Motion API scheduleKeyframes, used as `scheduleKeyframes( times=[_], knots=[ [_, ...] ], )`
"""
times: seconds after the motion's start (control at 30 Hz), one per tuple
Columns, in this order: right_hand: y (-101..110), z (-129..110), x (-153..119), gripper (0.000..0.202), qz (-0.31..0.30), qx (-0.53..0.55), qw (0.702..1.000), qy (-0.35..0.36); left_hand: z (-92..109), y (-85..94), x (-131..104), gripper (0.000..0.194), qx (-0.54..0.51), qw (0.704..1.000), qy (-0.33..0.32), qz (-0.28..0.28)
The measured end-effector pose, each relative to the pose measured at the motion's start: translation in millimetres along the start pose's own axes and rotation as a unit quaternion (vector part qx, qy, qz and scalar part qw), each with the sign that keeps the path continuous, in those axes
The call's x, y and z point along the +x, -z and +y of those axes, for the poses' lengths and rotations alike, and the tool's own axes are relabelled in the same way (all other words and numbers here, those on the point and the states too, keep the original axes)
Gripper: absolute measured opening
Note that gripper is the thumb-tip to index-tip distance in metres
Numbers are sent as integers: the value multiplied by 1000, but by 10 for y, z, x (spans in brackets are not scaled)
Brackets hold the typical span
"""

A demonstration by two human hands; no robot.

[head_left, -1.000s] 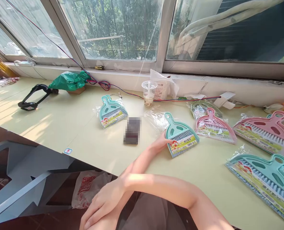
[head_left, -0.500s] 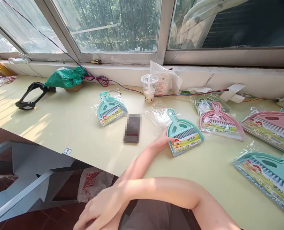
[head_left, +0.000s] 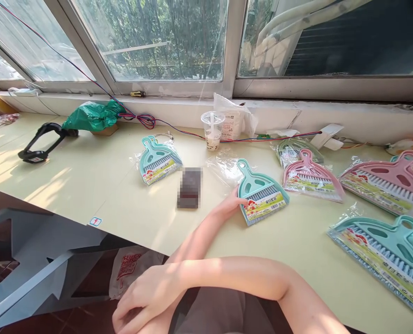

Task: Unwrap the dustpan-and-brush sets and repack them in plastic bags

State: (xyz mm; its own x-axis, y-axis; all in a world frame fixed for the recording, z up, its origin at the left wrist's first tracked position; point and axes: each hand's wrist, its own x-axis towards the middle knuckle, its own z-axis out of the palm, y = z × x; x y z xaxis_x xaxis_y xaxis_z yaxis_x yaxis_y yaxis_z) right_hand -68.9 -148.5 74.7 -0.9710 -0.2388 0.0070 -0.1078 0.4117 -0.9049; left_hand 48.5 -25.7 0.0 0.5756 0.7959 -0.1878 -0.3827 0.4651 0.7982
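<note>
Midway between the counter's [head_left: 290, 241] front and window edges, gripping with the left hand [head_left: 231, 204]: clamped on the left side of a teal dustpan set [head_left: 254, 184], thumb over it, fingers hidden. Over the left forearm [head_left: 196, 236], resting the right hand [head_left: 151, 294], fingers bent; cannot tell how closed. Just behind the grip, spotting loose clear wrap [head_left: 223, 168], so judging one set unwrapped, with label [head_left: 266, 205] and brush [head_left: 263, 195] still on. Calling the rest unopened, going by the plastic: a second teal set [head_left: 158, 160] leftward; rightward, a pink set [head_left: 309, 176], a green set [head_left: 286, 148] partly behind, a second pink set [head_left: 383, 180], and, nearer the front edge, a third teal set [head_left: 383, 260].
</note>
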Motion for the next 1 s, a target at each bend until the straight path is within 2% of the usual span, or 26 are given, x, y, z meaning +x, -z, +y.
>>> scheduleKeyframes(
  times=[0.1,0.17,0.23,0.33,0.47,0.6,0.67,0.77,0.83,0.87,0.93,0.97,1.0],
  knots=[
    [13,-47,-48,31,27,-19,999,-19,5,-7,-5,67,-1,1000,-4,-4],
    [27,-60,-44,26,39,-6,999,30,2,-9,-4,65,-1,1000,-6,-4],
    [40,-64,1,14,5,16,997,77,-2,-8,0,65,-4,1000,-5,2],
    [32,-64,98,13,-39,15,997,69,-4,-3,5,64,-3,1000,-3,6],
    [-56,-28,153,16,29,-30,998,41,-7,3,9,61,1,1000,-9,0],
    [-93,25,107,31,57,-93,994,12,-11,-1,11,62,0,1000,-12,-1],
    [-58,21,96,29,43,-108,993,24,-2,-9,4,65,-3,1000,-2,-2],
    [-4,-13,134,17,-12,-81,996,34,26,-22,-14,65,-6,1000,7,0],
    [-10,-25,149,18,-14,-72,997,25,39,-25,-25,63,-5,1000,11,1],
    [-29,-21,127,22,2,-79,997,18,40,-26,-28,63,-3,1000,12,2],
    [-90,17,-23,29,81,-120,989,-8,30,-30,-33,64,4,1000,6,7],
    [-127,49,-166,31,136,-151,979,-28,21,-35,-35,65,7,1000,-3,9],
    [-167,89,-358,31,222,-189,955,-56,10,-42,-37,66,8,1000,-15,9]
  ],
)
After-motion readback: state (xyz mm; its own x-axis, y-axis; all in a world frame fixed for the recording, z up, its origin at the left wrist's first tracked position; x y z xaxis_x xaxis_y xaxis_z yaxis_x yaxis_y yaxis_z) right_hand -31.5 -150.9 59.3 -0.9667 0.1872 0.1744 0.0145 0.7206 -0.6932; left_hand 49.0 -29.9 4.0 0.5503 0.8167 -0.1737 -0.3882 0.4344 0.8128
